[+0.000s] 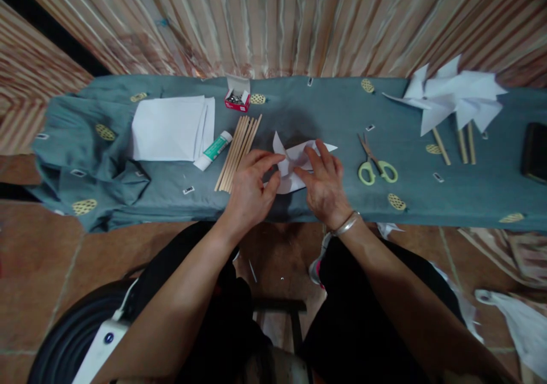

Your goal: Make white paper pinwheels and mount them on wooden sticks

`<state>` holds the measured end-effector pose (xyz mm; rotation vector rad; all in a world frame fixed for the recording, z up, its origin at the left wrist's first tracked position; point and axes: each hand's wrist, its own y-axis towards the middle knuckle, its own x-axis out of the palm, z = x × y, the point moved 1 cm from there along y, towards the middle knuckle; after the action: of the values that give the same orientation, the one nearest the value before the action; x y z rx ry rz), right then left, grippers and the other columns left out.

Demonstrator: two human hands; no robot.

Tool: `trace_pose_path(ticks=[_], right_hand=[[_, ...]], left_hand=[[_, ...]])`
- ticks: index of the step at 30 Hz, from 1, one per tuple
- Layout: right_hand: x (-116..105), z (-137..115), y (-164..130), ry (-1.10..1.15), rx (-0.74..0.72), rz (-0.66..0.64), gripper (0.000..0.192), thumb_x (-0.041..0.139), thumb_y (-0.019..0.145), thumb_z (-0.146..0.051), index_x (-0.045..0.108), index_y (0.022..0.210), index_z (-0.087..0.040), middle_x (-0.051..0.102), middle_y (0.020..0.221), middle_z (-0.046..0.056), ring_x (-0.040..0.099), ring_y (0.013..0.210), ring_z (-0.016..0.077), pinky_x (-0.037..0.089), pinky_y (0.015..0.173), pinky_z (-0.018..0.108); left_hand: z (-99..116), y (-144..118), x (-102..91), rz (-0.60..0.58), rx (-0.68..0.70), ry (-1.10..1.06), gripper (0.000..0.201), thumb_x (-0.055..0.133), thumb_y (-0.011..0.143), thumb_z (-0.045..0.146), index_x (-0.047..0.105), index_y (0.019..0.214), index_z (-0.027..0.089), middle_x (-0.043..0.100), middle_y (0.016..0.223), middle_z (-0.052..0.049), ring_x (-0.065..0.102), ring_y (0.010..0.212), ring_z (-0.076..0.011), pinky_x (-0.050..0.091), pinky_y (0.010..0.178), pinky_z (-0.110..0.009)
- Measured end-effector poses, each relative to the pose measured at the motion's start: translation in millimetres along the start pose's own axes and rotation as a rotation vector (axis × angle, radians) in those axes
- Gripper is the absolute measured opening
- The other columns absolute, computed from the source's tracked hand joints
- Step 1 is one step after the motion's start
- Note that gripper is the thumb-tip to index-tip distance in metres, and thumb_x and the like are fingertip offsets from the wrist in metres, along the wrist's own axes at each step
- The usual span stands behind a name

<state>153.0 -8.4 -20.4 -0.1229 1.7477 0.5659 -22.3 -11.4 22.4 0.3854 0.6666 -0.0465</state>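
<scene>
A white folded paper piece (pixel 299 157) with pointed flaps lies on the grey-blue cloth (pixel 299 110) in front of me. My left hand (pixel 250 189) pinches its left side with thumb and forefinger. My right hand (pixel 325 186), with a silver bangle at the wrist, presses fingers onto the paper's middle and right flap. Both hands hold the same paper down on the cloth.
Left of my hands lie a bundle of wooden sticks (pixel 238 151), a glue stick (pixel 213 150), a stack of white paper (pixel 171 127) and a small red box of pins (pixel 237 100). Green-handled scissors (pixel 376 164) lie to the right. Finished white paper pinwheels on sticks (pixel 453 102) rest far right.
</scene>
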Motion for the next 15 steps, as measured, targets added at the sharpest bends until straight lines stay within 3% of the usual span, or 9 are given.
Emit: trace_pose_path(ticks=[8, 15], right_hand=[[-1.1, -6.7, 0.8, 0.026, -0.007, 0.005, 0.038, 0.039, 0.090, -0.009, 0.065, 0.115, -0.021, 0.046, 0.148, 0.009, 0.019, 0.148, 0.0262, 0.027, 0.112, 0.053], [-4.1, 8.6, -1.4, 0.175, 0.142, -0.021, 0.046, 0.040, 0.086, -0.006, 0.069, 0.114, -0.028, 0.040, 0.151, 0.004, 0.022, 0.147, 0.0303, 0.034, 0.109, 0.055]], left_hand=[[0.1, -1.6, 1.1, 0.002, 0.011, -0.012, 0.025, 0.052, 0.087, 0.018, 0.068, 0.107, 0.017, 0.063, 0.105, -0.007, 0.061, 0.099, -0.0183, 0.049, 0.092, -0.035], [-6.6, 6.7, 4.7, 0.027, 0.009, 0.000, 0.026, 0.053, 0.084, 0.014, 0.069, 0.105, 0.016, 0.064, 0.104, -0.006, 0.061, 0.097, -0.0176, 0.049, 0.092, -0.034]])
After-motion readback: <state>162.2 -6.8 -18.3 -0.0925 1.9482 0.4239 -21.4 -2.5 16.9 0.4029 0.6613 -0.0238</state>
